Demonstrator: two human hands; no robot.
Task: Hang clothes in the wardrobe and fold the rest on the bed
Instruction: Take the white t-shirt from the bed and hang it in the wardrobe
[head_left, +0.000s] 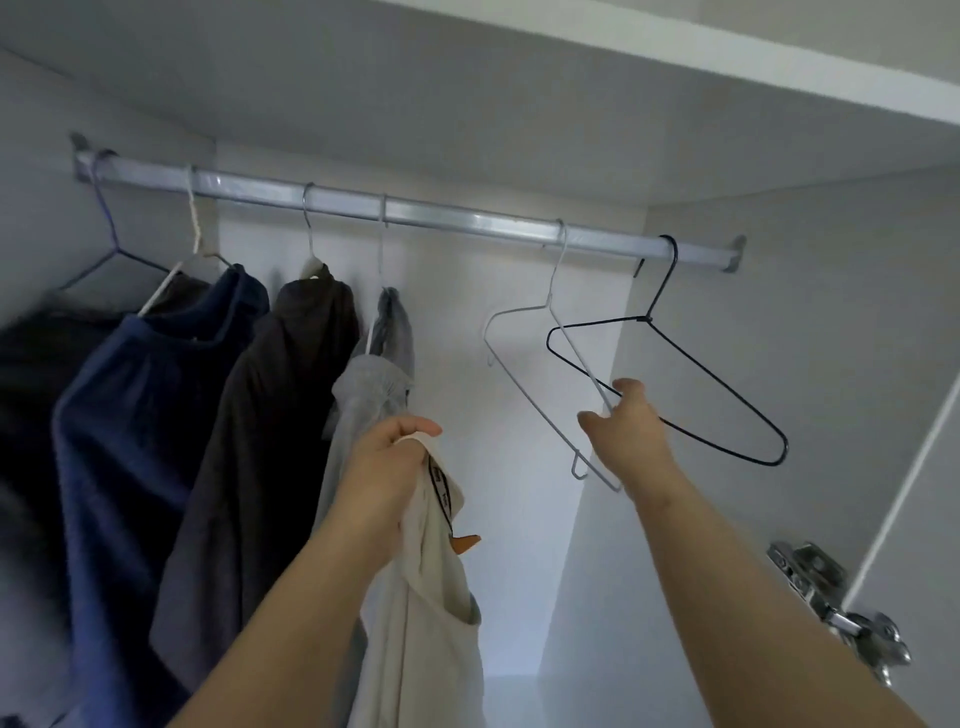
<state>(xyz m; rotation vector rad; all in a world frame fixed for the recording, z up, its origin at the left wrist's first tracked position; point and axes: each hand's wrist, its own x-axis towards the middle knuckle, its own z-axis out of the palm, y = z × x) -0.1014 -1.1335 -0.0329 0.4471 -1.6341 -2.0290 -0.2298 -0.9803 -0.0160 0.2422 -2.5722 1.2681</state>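
My left hand (387, 470) grips a cream sleeveless top (431, 613) by its neckline and holds it up in front of the wardrobe; the top hangs down to the bottom edge. My right hand (626, 423) is stretched up to an empty white wire hanger (519, 379) on the rail (415, 210). Its thumb and fingers are spread, and the hanger's sloping wire runs in behind the palm. An empty black wire hanger (727, 389) hangs just right of it, behind my fingers.
Left of my hands, a grey garment (376, 384), a dark brown one (270, 431) and a navy one (135, 441) hang on the rail, with a bare blue hanger (111, 254) at the far left. A metal door hinge (831, 603) sticks out at lower right.
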